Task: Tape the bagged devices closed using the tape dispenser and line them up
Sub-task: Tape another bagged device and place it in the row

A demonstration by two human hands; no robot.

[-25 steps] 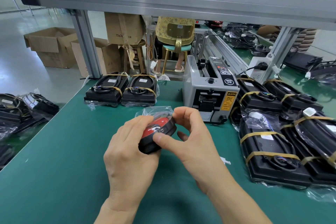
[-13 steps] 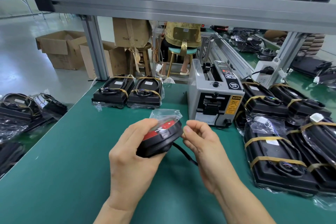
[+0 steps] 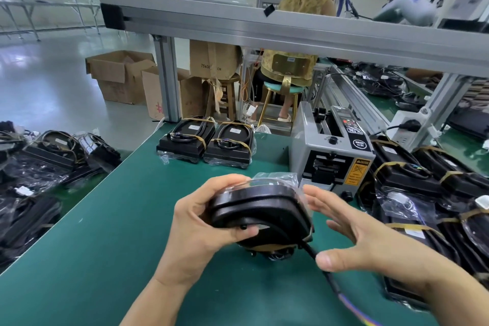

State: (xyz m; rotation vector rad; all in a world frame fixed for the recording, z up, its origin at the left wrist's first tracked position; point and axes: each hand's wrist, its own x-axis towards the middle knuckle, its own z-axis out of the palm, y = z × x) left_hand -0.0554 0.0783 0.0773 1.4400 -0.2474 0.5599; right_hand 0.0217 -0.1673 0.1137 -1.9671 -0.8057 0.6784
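My left hand (image 3: 201, 225) grips a black device (image 3: 262, 214) above the green table (image 3: 105, 233), thumb over its near edge, fingers behind it. A clear plastic bag (image 3: 275, 177) sticks up at the device's far end. A black cable (image 3: 325, 270) trails from the device toward the lower right. My right hand (image 3: 362, 241) hovers beside the device's right side, fingers spread and straight, holding nothing. The grey tape dispenser (image 3: 330, 151) stands just beyond the device. Two taped bagged devices (image 3: 206, 140) lie side by side at the table's far edge.
A pile of taped bagged devices (image 3: 428, 193) fills the right side of the table. More bagged devices (image 3: 39, 167) lie on a lower surface at left. An aluminium frame beam (image 3: 291, 32) crosses overhead. A person sits on a stool (image 3: 280, 92) behind the bench, near cardboard boxes (image 3: 124, 77).
The device has turned over: its red face no longer shows, only the black side. My right hand has let go and opened beside it. The head view has tilted upward.
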